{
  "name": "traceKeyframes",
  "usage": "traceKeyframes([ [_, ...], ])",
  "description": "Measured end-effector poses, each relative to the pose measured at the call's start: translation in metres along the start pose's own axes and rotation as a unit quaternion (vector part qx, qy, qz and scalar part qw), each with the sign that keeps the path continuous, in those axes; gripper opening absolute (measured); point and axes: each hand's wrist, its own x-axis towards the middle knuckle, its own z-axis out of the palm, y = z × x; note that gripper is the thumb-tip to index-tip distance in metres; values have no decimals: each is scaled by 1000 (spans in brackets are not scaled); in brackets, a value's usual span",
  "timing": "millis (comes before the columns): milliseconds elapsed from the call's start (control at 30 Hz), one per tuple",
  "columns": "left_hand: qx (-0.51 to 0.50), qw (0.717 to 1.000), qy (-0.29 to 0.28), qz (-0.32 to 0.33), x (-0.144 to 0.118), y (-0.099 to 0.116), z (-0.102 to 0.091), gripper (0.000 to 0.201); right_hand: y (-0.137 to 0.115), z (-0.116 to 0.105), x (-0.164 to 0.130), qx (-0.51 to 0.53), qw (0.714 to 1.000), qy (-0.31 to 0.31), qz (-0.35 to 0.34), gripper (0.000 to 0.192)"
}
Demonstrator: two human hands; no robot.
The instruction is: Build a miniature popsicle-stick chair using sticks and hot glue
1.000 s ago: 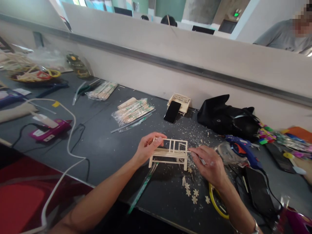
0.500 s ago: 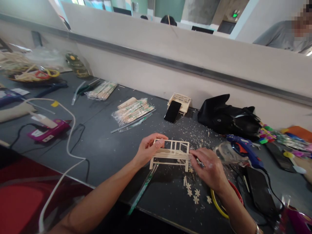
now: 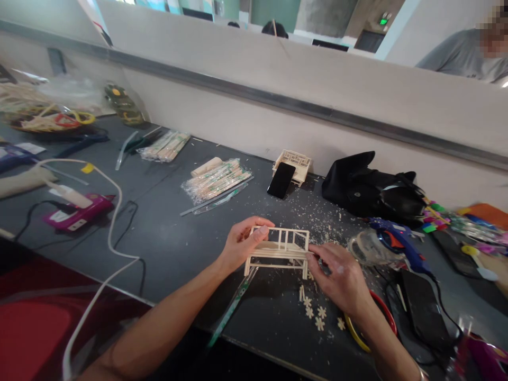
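A miniature wooden bench [image 3: 280,254], built of thin pale sticks with a railed back and legs, is held upright over the dark table. My left hand [image 3: 241,244] grips its left end, thumb in front across the back rail and fingers behind. At the opposite end, the thumb and forefinger of my right hand [image 3: 340,272] close on the right-hand post; the other fingers are curled and partly hidden. Several small flower-shaped wooden pieces [image 3: 319,323] lie below the bench, beside two short sticks [image 3: 302,293]. Under its left leg runs a clear green-marked wrapper strip [image 3: 234,306].
Behind stand a phone [image 3: 281,180] leaning on another miniature wooden piece [image 3: 304,168], bagged sticks [image 3: 222,180] and a black bag [image 3: 369,190]. On the right are a blue glue gun [image 3: 400,243], a clear jar [image 3: 365,248] and a tape-like ring [image 3: 357,336]. A white cable [image 3: 115,227] crosses the left side.
Almost nothing differs. The bench and my right hand have shifted very slightly, with both hands keeping their hold.
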Motion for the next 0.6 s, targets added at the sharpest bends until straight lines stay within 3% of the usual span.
traceKeyframes([
  [267,25,1000,-1,18,0,-1,-1,36,-2,-1,2,32,999,-21,18,19],
  [600,30,999,-7,11,0,-1,-2,37,2,-3,0,18,999,-39,-15,28],
])
